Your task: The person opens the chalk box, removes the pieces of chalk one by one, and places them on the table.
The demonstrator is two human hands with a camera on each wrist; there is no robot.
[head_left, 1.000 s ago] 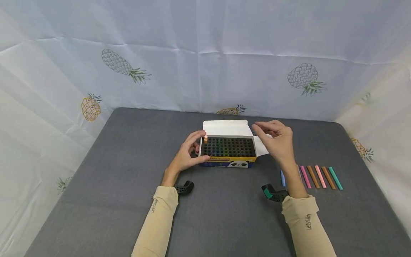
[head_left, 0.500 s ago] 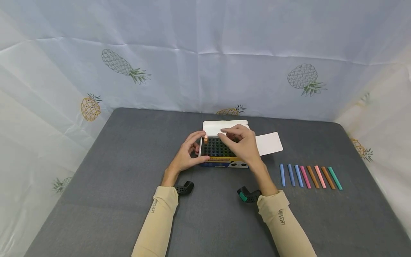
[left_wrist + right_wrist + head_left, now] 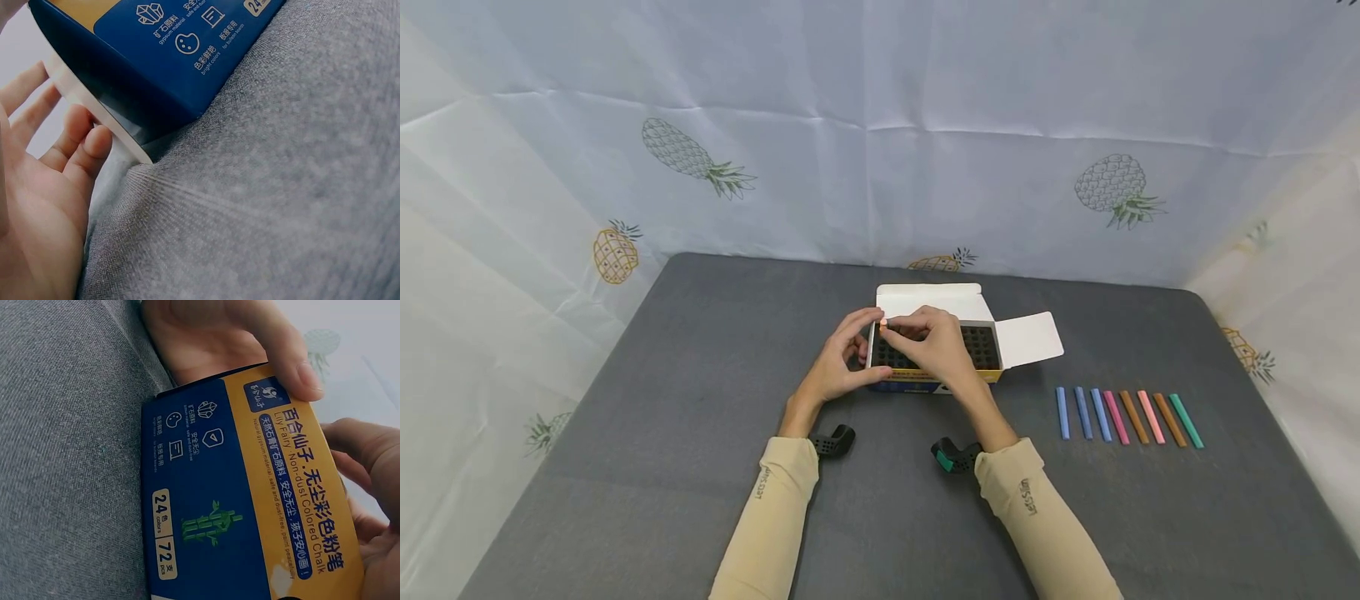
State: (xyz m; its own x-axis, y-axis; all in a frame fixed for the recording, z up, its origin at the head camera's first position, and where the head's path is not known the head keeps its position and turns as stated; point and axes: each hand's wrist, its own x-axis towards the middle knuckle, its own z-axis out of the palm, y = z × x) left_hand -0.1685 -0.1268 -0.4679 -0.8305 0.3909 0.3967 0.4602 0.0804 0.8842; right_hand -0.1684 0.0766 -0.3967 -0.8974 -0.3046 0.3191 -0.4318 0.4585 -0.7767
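Note:
A blue and yellow box of colored chalk (image 3: 206, 456) stands on the table, its top full of dark round holes. An orange chalk stick (image 3: 883, 322) pokes up at the box's back left corner. My right hand (image 3: 942, 348) reaches over the box and pinches that stick between thumb and index finger. My left hand (image 3: 837, 364) holds the box's left end, thumb (image 3: 300, 378) on the front top edge and fingers round the far side. In the left wrist view, a white end flap (image 3: 94, 109) touches the left fingers. My right palm covers part of the holes.
The white lid (image 3: 931, 298) is folded back, and a white side flap (image 3: 1030, 339) sticks out right. Several chalk sticks lie in a row at the right: blue (image 3: 1083, 413), magenta (image 3: 1116, 417), brown (image 3: 1134, 417), pink (image 3: 1151, 417) and green (image 3: 1187, 422).
My right hand has moved left from beyond the box's right end, across its top, to the orange chalk stick and now pinches it. My left hand has stayed on the box.

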